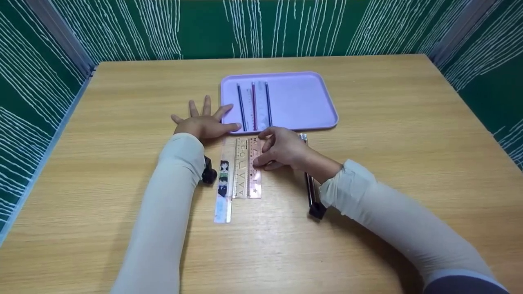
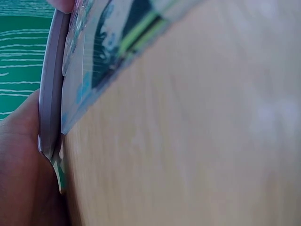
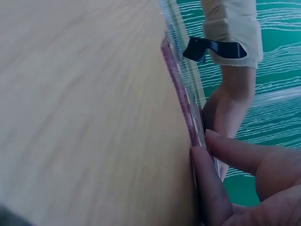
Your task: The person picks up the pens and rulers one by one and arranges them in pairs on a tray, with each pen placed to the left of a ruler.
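Observation:
My left hand has its fingers spread at the left edge of the purple tray, the thumb lying over the near-left corner. Just in front of the tray, three rulers lie side by side: a long clear ruler with a cartoon figure, a yellowish stencil ruler and a pink stencil ruler. The thumb and a finger of my right hand pinch the pink ruler's right edge; the right wrist view shows the fingertips at that edge.
Inside the tray, two dark pencils and a red pencil lie with clear rulers between them. More dark pencils lie on the wooden table beneath my right wrist. Green walls with white streaks surround the table.

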Motion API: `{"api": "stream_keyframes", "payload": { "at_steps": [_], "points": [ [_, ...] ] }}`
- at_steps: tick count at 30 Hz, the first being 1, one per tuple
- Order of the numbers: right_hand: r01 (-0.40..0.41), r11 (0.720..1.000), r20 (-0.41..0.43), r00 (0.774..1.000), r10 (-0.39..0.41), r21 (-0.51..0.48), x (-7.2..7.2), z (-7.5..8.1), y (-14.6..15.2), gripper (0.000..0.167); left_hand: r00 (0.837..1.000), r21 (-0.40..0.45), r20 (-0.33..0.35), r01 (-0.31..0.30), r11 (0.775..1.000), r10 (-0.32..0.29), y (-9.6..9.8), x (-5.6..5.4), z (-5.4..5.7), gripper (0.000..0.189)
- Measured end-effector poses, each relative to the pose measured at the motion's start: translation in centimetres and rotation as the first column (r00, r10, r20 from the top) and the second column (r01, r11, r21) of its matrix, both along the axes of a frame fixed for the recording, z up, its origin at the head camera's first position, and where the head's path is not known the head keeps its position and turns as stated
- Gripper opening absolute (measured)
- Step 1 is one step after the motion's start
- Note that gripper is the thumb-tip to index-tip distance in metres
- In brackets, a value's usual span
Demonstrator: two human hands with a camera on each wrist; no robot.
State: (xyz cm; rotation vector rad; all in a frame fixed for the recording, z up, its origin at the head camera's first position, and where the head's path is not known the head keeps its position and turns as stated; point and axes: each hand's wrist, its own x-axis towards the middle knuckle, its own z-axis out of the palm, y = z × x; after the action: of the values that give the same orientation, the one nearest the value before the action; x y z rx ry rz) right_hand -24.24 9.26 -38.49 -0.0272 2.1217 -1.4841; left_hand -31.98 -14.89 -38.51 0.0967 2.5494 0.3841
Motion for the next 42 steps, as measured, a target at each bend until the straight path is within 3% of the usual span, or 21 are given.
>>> {"api": "stream_keyframes", "payload": {
  "at_steps": [10, 16, 22, 28, 35, 39, 42],
  "points": [
    [-0.009, 0.994, -0.088, 0.996, 0.018, 0.107, 0.0, -0.1, -0.4, 0.077, 1.0, 0.002, -0.007, -0.003, 1.0, 0.003, 0.0, 0.1, 0.0, 0.093],
    [-0.039, 0.958, -0.265, 0.957, 0.118, 0.285, 0.1, -0.3, -0.2, 0.074, 1.0, 0.004, -0.009, 0.008, 1.0, -0.007, 0.0, 0.1, 0.0, 0.093],
    [-0.052, 0.955, -0.287, 0.948, 0.139, 0.291, 0.3, -0.4, 0.0, 0.075, 1.0, -0.001, -0.003, 0.007, 1.0, -0.007, 0.1, 0.1, 0.1, 0.094],
    [-0.059, 0.973, -0.244, 0.963, 0.114, 0.223, 0.5, -0.4, 0.1, 0.072, 1.0, -0.005, -0.012, 0.01, 1.0, -0.01, 0.0, 0.1, 0.0, 0.094],
    [-0.074, 0.997, -0.097, 0.992, 0.077, 0.033, 0.8, 0.2, 0.2, 0.054, 1.0, -0.002, -0.01, 0.01, 1.0, -0.01, 0.0, 0.1, 0.1, 0.093],
    [-0.068, 0.991, -0.009, 0.998, 0.068, -0.113, 0.9, 0.5, 0.3, 0.043, 1.0, -0.002, -0.008, 0.011, 1.0, -0.011, 0.0, 0.1, 0.0, 0.093],
    [-0.066, 0.981, 0.013, 0.997, 0.07, -0.184, 1.0, 0.6, 0.4, 0.042, 1.0, -0.007, -0.009, 0.017, 1.0, -0.017, 0.0, 0.1, 0.0, 0.093]
  ]
}}
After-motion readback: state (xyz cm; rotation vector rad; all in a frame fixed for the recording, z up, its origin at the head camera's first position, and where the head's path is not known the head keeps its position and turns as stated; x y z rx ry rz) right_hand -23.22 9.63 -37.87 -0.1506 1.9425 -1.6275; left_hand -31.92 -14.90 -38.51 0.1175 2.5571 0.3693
